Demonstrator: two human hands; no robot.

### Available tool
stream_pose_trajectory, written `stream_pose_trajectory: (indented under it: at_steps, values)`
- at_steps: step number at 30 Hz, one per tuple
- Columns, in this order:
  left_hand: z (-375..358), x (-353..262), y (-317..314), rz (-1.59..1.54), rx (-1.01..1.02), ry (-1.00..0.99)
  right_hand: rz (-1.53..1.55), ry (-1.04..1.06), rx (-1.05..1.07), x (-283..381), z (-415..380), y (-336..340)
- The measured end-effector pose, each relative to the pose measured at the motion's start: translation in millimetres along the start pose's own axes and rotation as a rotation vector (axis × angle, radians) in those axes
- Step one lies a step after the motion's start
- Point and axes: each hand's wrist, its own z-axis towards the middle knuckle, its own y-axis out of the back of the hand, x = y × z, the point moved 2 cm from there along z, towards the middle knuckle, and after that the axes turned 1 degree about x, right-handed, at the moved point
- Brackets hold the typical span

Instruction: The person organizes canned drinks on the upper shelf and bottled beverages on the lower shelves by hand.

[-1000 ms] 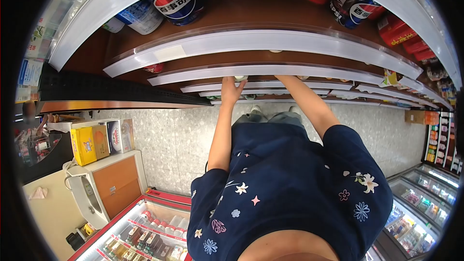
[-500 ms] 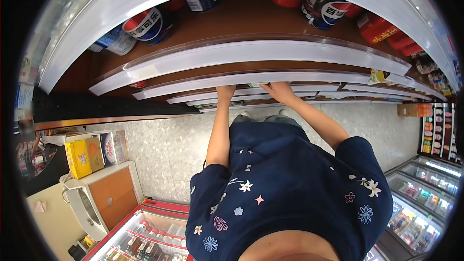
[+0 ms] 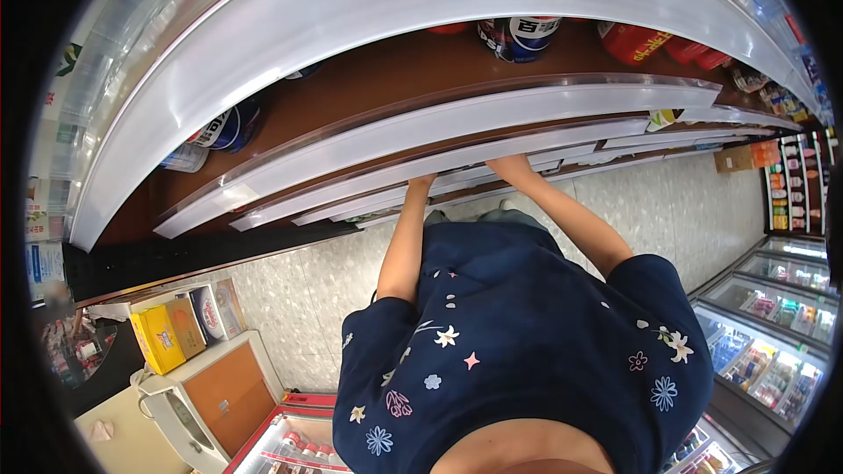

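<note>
My left hand (image 3: 421, 181) reaches in under a white shelf edge (image 3: 448, 162), with its fingers hidden behind the strip. To its right, my right hand (image 3: 507, 163) goes in below the same edge, and its fingertips are out of sight too. Whether either hand holds something cannot be seen. On the brown shelf (image 3: 378, 96) above them are a dark blue Pepsi container (image 3: 520, 38), another blue labelled one (image 3: 233, 127) at the left, and red packages (image 3: 634, 42) at the right.
More white-edged shelves are stacked below, close to the floor (image 3: 351, 285). A yellow box (image 3: 158, 338) stands on a cabinet (image 3: 226, 404) at the left. Glass-topped freezers (image 3: 755, 351) are at the right, and a red-rimmed cooler (image 3: 299, 443) is at the lower left.
The view has tilted and turned, so the shelves slant down toward the left. My right hand's fingers, partly visible before, are now hidden behind the shelf edge.
</note>
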Motion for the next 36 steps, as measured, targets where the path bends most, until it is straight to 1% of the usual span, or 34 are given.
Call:
stream_pose_trajectory:
  at_steps: [2,5,8,9,11,14,17,20,23,26,29,32,33,34,36]
  values:
    - [-0.2,-0.2,2.4,0.014,0.019,0.007,0.023,-0.071,0.060,4.0,8.0,-1.8]
    - [-0.6,2.8,6.2,0.037,0.053,0.034,0.052,-0.074,-0.011,5.6,11.6,-14.4]
    - [-5.3,11.1,16.4,0.076,0.065,0.083,-0.017,-0.110,0.055,19.4,16.7,-17.0]
    - [-6.3,12.8,22.7,0.085,0.040,0.094,-0.016,-0.091,0.003,25.4,19.4,-16.2]
    - [-9.6,23.0,41.5,0.110,-0.049,0.121,-0.012,-0.058,-0.094,37.6,20.2,-15.7]
    - [-19.4,45.5,75.0,0.161,-0.228,0.163,-0.143,-0.025,0.004,44.6,18.7,-16.3]
    - [-33.1,71.4,110.0,0.185,-0.424,0.173,-0.026,-0.123,0.044,67.7,22.7,-1.8]
    - [-44.2,98.0,137.0,0.137,-0.560,0.156,-0.058,-0.047,0.065,57.2,17.9,-23.8]
    - [-38.0,107.2,155.0,0.099,-0.512,0.303,-0.018,0.004,0.054,68.7,12.3,-21.2]
    - [-36.7,103.9,158.6,0.054,-0.488,0.384,-0.023,0.065,0.074,72.5,6.7,-29.1]
    - [-35.0,89.6,157.0,-0.026,-0.507,0.445,0.008,0.122,0.204,84.2,2.9,-32.2]
    - [-33.5,72.2,161.3,-0.197,-0.553,0.538,0.219,0.214,0.228,86.4,-17.4,-44.2]
    - [-34.1,68.1,162.5,-0.259,-0.560,0.566,0.225,0.218,0.281,85.3,-22.1,-43.5]
    - [-35.1,62.8,163.5,-0.284,-0.543,0.586,0.234,0.223,0.333,84.6,-26.3,-43.4]
    - [-37.1,49.9,161.0,-0.181,-0.418,0.584,0.234,0.196,0.439,83.4,-36.0,-44.1]
